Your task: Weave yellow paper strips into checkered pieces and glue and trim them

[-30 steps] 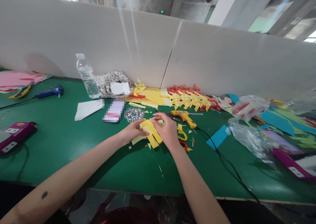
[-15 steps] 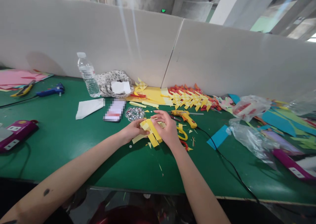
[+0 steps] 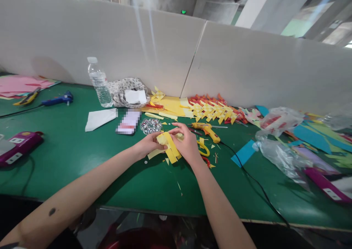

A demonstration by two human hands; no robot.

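Observation:
Between my two hands are woven yellow paper strips, held above the green table. My left hand pinches their left side, thumb in front. My right hand is closed on their upper right part; some of its fingers are hidden behind the paper. Just right of my right hand lie scissors with yellow handles, partly covered by it. A red handle shows below them. Behind my hands sits a clear dish of small googly eyes. A yellow glue gun rests behind my right hand.
Finished yellow paper fish lie in a row along the partition. A water bottle stands at the back left, near a phone. A black cord runs to the front edge. Plastic bags and blue paper are at right.
The fingers of my right hand have shifted slightly on the yellow strips, and a strip's top end is now more curled. Both hands keep hold. The whole view has moved a little.

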